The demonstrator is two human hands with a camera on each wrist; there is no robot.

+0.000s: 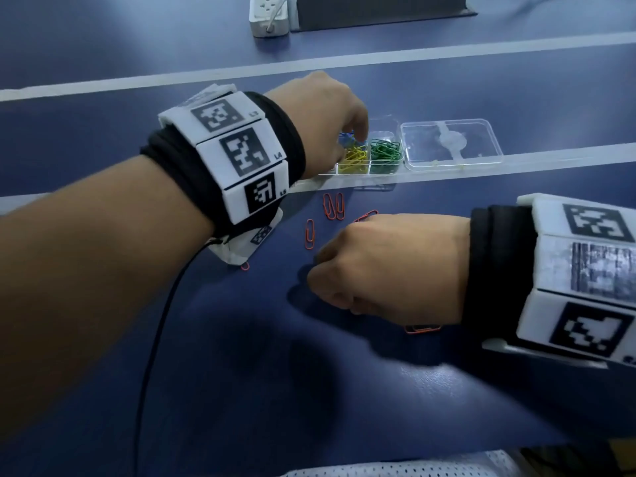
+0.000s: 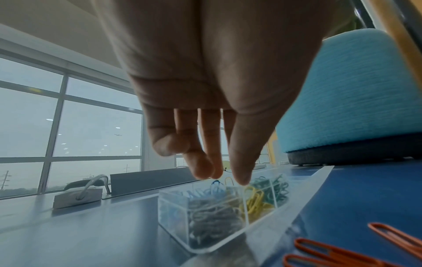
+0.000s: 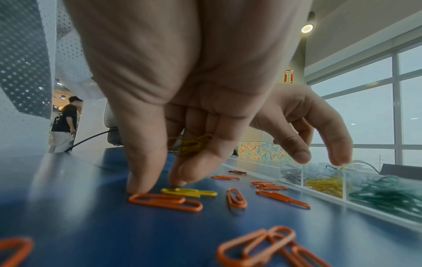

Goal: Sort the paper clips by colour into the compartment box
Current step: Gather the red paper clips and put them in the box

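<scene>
Box (image 1: 385,168) at the far edge of the work area, on a pale strip of the blue table (image 1: 241,390); clear walls, so colours readable from the side. Lid (image 1: 452,144) just right of the box, flat, out of the way of both hands.

Left hand (image 1: 320,122) over the box, fingers (image 2: 200,168) straight and pointing down, tips close together just above the blue clips (image 2: 214,186). Nothing visible between the tips; likely just released, or nudging stray clips into their compartment. Narrow, relaxed, holding nothing that shows.

Box contents by compartment: grey clips (image 2: 210,216) nearest the left wrist camera, blue behind them, yellow clips (image 1: 353,158) next along, green clips (image 1: 385,151) at the end nearest the lid. One far compartment beside the green looks empty, probably kept for orange.

Right hand (image 1: 389,266) low on the table, nearer than the box. Curled fingers keep a small bunch of yellow clips (image 3: 191,144) against the palm; thumb and forefinger tips (image 3: 139,186) touching the table beside one loose yellow clip (image 3: 189,192). Apparently gathering several of one colour before carrying them over, fewer trips.

Orange clips (image 1: 334,206) scattered between right hand and box, some touching or overlapping; more (image 3: 262,242) nearer than the hand. Left for last, by the look.

Risk: palmed bunch slipping while pinching the flat clip.

Power strip (image 1: 270,15) far beyond the box, not involved.
</scene>
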